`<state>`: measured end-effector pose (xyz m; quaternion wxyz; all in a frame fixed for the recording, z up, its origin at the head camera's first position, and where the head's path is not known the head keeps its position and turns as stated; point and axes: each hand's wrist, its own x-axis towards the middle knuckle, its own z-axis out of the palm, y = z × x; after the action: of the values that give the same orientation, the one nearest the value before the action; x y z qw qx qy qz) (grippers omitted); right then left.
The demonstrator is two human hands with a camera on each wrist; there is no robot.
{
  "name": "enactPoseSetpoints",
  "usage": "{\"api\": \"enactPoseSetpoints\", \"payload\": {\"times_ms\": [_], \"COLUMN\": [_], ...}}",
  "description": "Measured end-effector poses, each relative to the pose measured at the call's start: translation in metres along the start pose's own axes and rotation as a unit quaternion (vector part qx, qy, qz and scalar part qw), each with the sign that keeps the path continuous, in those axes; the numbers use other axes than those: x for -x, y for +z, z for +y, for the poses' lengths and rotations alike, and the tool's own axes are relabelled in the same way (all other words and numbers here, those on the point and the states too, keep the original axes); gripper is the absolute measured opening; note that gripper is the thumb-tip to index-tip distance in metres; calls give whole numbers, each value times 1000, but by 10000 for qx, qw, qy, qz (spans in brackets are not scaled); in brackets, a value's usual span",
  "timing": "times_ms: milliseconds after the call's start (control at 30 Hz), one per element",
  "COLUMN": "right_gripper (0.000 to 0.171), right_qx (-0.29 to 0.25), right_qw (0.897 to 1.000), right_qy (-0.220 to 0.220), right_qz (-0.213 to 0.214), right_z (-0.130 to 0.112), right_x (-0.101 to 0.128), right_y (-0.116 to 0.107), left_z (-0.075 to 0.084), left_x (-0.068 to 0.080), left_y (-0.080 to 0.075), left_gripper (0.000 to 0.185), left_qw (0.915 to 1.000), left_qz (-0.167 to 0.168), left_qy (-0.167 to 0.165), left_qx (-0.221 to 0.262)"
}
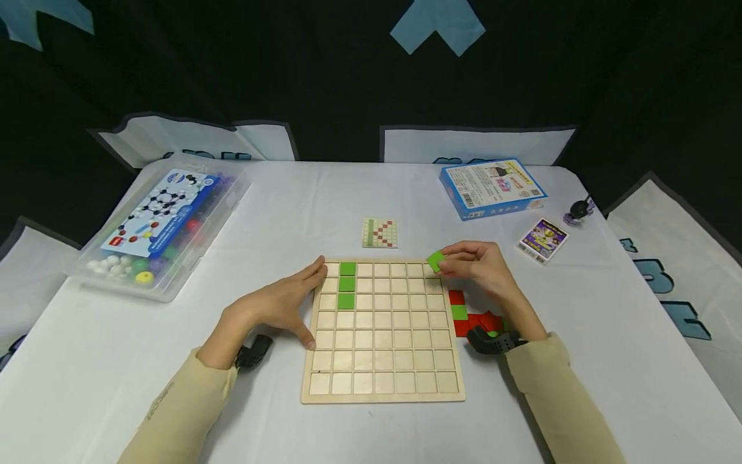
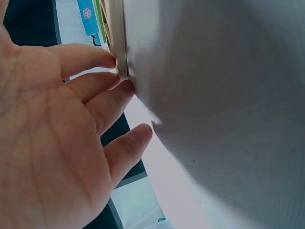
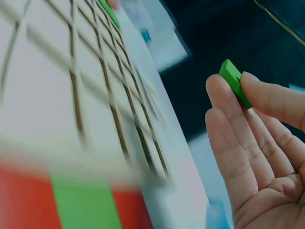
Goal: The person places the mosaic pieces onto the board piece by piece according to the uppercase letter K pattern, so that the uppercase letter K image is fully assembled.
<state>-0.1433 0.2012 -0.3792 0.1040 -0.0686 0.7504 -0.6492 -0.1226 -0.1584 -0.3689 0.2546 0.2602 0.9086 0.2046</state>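
I see my right hand [image 1: 484,267] pinching one green tile [image 1: 435,261]; my flat left hand [image 1: 278,306] steadies the wooden grid board [image 1: 382,390] holding three green tiles [image 1: 346,284].

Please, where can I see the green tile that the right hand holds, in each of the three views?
Head view: the green tile is pinched by the right hand above the far right corner of the wooden grid board.
Left wrist view: not in it; only the left hand against the board's edge.
Right wrist view: the tile sits between the fingertips, upper right.
Shared landmark: the wooden grid board, seen in all three.
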Motion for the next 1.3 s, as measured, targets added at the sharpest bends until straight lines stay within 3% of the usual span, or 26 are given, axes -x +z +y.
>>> {"api": "enactPoseSetpoints", "payload": {"times_ms": [167,333,467,600,767,1067,1300], "right_gripper": [29,26,21,14,8,3,12], "right_qx": [-319,-132,529,1631,2278,2940,3416], "right_qw": [9967,9920,9869,9773,9651,9369,9169], "right_qy": [-162,-94,-36,-93,-393,-960,-1322], "right_qz": [-734,-1252,-1526,-1346,-1231,-1632,-1583], "right_z": [-5,-10,-10,-10,-13,-15,-17], "right_x": [-10,-17,-19,-18,-12,-6,-2], "right_y": [39,77,103,121,133,142,148], "left_z": [2,3,3,3,4,3,1], "left_x": [-1,-1,-2,-2,-2,0,1], "left_y": [0,-1,-1,-1,-2,-2,-2], "left_gripper": [133,134,135,135,136,136,136], "left_qw": [10000,9999,9999,10000,10000,9999,9999], "left_qz": [-31,-54,-79,-82,-76,-63,-35], "left_qy": [-22,28,21,7,-40,-85,-42], "left_qx": [82,152,95,-19,-46,-67,-89]}}
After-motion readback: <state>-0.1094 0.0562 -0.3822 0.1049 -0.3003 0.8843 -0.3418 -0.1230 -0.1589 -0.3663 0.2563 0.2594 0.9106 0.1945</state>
